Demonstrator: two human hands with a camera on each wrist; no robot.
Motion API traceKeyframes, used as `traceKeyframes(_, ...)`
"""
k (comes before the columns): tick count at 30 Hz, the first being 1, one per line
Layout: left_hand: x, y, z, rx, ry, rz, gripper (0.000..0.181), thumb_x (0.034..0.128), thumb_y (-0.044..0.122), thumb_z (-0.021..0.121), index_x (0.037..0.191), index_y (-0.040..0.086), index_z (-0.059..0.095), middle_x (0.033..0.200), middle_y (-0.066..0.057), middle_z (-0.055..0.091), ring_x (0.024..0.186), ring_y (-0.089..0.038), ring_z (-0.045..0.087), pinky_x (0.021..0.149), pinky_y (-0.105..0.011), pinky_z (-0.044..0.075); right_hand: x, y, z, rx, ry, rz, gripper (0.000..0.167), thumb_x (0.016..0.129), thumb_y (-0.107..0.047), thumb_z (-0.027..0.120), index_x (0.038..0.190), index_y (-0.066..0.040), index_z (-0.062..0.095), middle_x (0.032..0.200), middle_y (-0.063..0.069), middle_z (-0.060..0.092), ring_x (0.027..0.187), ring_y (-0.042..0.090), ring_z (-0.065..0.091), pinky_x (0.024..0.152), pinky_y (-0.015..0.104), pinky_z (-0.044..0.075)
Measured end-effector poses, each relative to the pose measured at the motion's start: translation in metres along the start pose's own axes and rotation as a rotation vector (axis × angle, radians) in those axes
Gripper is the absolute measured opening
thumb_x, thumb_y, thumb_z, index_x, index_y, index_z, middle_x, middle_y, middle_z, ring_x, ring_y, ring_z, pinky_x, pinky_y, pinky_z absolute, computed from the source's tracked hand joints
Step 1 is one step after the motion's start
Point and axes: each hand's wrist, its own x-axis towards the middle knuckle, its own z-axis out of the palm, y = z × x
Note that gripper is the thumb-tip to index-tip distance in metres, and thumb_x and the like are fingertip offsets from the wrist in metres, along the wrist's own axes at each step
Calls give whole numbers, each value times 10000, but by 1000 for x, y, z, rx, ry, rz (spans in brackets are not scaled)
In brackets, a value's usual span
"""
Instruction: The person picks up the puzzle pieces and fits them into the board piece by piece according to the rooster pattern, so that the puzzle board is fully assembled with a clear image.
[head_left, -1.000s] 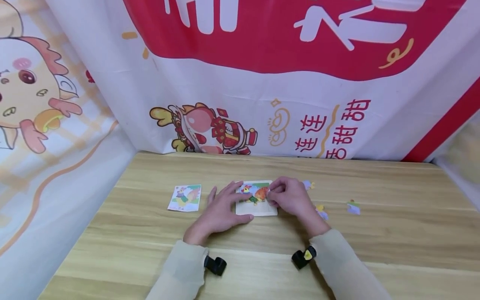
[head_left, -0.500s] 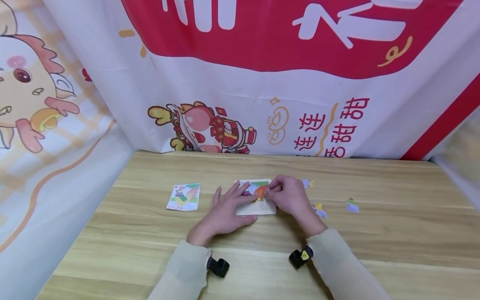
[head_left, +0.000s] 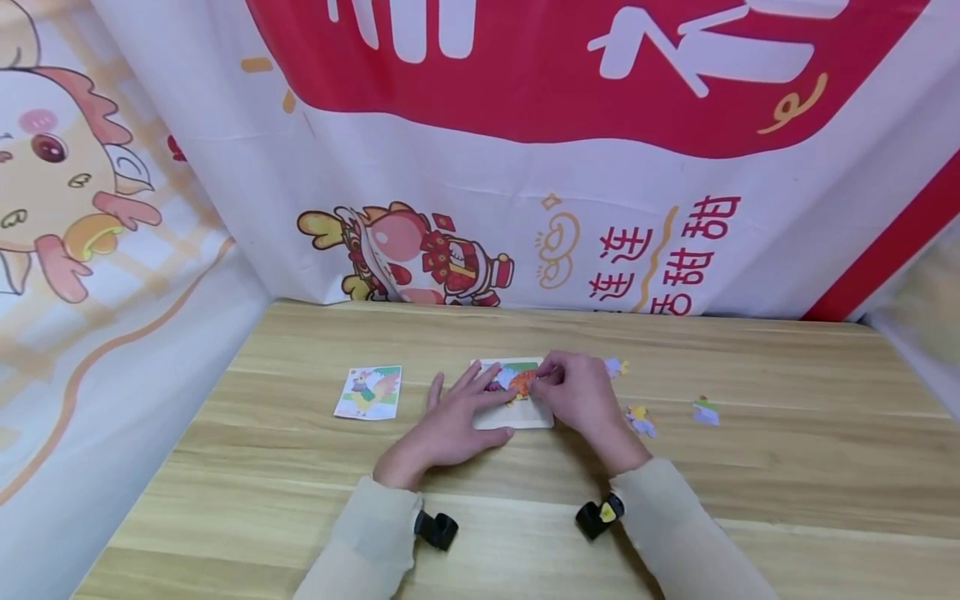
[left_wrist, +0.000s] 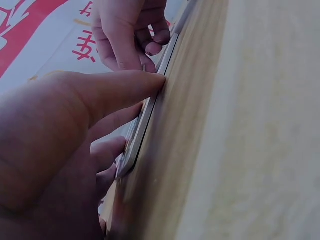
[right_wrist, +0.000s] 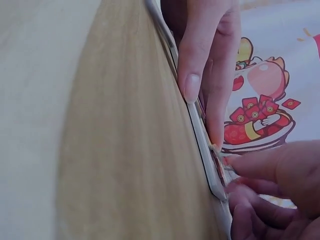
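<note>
A small jigsaw puzzle board (head_left: 534, 417) with a white tray rim lies mid-table, its upper part filled with a colourful bird picture. My left hand (head_left: 450, 425) is spread over its left side, fingers fairly straight on the picture, the thumb (left_wrist: 135, 84) against the near edge. At the board's right side, my right hand (head_left: 583, 392) pinches a small puzzle piece (right_wrist: 228, 166) between thumb and fingertips. That piece is mostly hidden by the fingers. In the right wrist view, a left fingertip (right_wrist: 216, 137) is close beside it.
Left of the board lies a square reference card (head_left: 367, 392) with a similar bird picture. Loose puzzle pieces lie to the right: one (head_left: 615, 367) behind the right hand, some (head_left: 640, 421) by the wrist, one (head_left: 705, 411) farther right. A printed cloth (head_left: 465, 167) hangs behind the table.
My left hand has shifted slightly right over the board, covering more of the picture. My right hand stays at the board's right side, nearly still.
</note>
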Motion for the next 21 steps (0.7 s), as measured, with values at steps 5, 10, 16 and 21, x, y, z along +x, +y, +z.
traceKeyframes(5, -1, 4, -2, 13, -17, -16, 605, 982, 475, 736, 1552, 339, 585, 1802, 13, 257, 1706, -321, 100, 1296, -734, -130, 0, 7, -2, 12, 11, -33, 89, 981, -195, 797, 977, -126, 852, 900, 33, 793, 806, 174, 655, 703, 287, 549)
traceKeyframes(10, -1, 4, -3, 17, -19, -22, 616, 970, 470, 751, 1549, 335, 589, 1803, 20, 247, 1707, -310, 89, 1298, -721, -148, -2, 14, -8, 61, -34, -43, 130, 953, -137, 804, 1070, -117, 857, 910, 34, 783, 814, 176, 657, 719, 294, 550)
traceKeyframes(16, 1, 1, 0, 14, -26, -34, 612, 979, 479, 735, 1555, 336, 582, 1803, 55, 234, 1706, -274, 79, 1305, -704, -144, -2, 17, -10, 65, -68, -57, 138, 916, -115, 850, 1052, -120, 870, 933, 42, 776, 799, 159, 653, 693, 283, 540)
traceKeyframes(21, -1, 4, -2, 5, -21, -27, 594, 985, 457, 735, 1548, 332, 594, 1802, 29, 253, 1707, -301, 99, 1303, -719, -129, -1, 18, -10, 54, -68, -60, 137, 912, -130, 863, 1049, -131, 875, 948, 44, 778, 802, 159, 656, 697, 290, 544)
